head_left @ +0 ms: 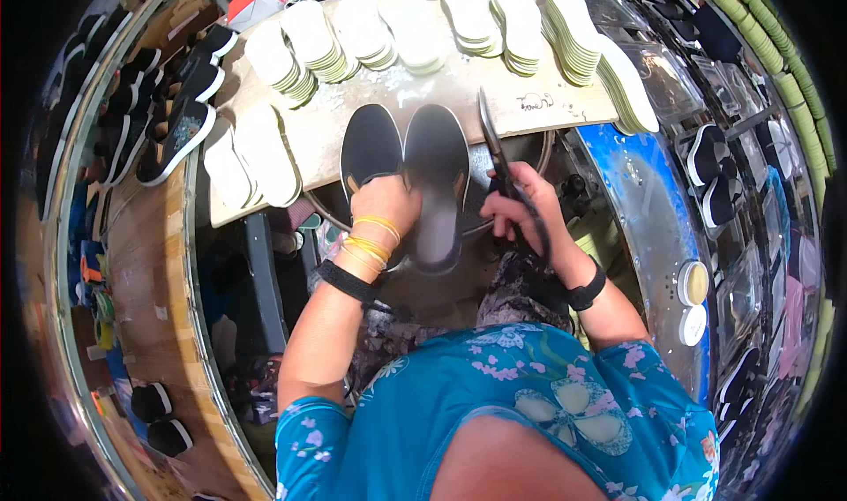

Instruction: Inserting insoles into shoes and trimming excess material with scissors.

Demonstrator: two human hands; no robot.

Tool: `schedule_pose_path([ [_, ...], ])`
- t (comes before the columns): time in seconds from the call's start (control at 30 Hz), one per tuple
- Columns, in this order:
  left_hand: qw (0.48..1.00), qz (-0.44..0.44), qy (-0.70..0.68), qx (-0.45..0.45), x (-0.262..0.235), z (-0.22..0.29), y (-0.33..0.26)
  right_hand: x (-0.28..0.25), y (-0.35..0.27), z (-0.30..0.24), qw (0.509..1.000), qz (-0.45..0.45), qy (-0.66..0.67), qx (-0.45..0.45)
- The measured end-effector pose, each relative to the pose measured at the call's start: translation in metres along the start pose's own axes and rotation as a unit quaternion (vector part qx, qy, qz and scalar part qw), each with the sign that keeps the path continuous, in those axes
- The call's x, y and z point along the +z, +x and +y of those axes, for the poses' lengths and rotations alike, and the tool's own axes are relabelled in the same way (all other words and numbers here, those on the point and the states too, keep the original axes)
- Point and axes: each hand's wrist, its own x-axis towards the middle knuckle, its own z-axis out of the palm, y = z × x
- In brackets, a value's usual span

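Note:
Two dark slip-on shoes with white edges lie side by side on the workbench: the left shoe (371,144) and the right shoe (437,161), which shows a pale insole inside. My left hand (384,205), with yellow bangles and a black wrist strap, grips the heel end of the left shoe. My right hand (520,205) is closed around the handles of black scissors (498,148), whose blades point up and away beside the right shoe.
Stacks of white insoles (415,29) cover the far side of the wooden bench (476,95), with more at its left edge (251,157). Finished dark shoes line the left (181,130) and right (715,175). A blue metal panel (644,201) and two round tins (693,285) stand at right.

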Motion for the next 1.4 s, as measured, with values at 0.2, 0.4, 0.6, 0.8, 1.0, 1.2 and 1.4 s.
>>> schedule_pose_path([
  [0.2,0.946,0.077,-0.289,0.124,0.004,-0.062,-0.022,-0.042,0.008,0.032,0.996,-0.031,0.082,0.026],
  [0.4,0.680,-0.054,-0.721,-0.126,-0.010,-0.136,-0.120,0.004,0.029,0.044,0.942,-0.088,-0.214,-0.243],
  [0.6,0.677,-0.053,-0.729,-0.087,-0.007,-0.133,-0.127,0.044,0.035,0.024,0.922,-0.013,-0.259,-0.286],
  [0.8,0.678,-0.068,-0.731,-0.042,-0.011,-0.104,-0.118,0.051,0.037,0.023,0.930,-0.027,-0.298,-0.214],
  [1.0,0.704,-0.095,-0.704,0.006,-0.006,-0.093,-0.101,0.034,0.001,0.007,0.958,-0.106,-0.216,-0.154],
  [1.2,0.934,-0.086,-0.313,0.148,0.006,-0.094,-0.091,0.035,-0.001,0.006,0.940,-0.026,-0.281,-0.190],
  [1.4,0.764,-0.117,-0.629,-0.088,-0.008,-0.084,-0.097,-0.014,0.000,0.020,0.934,0.080,-0.287,-0.196],
])
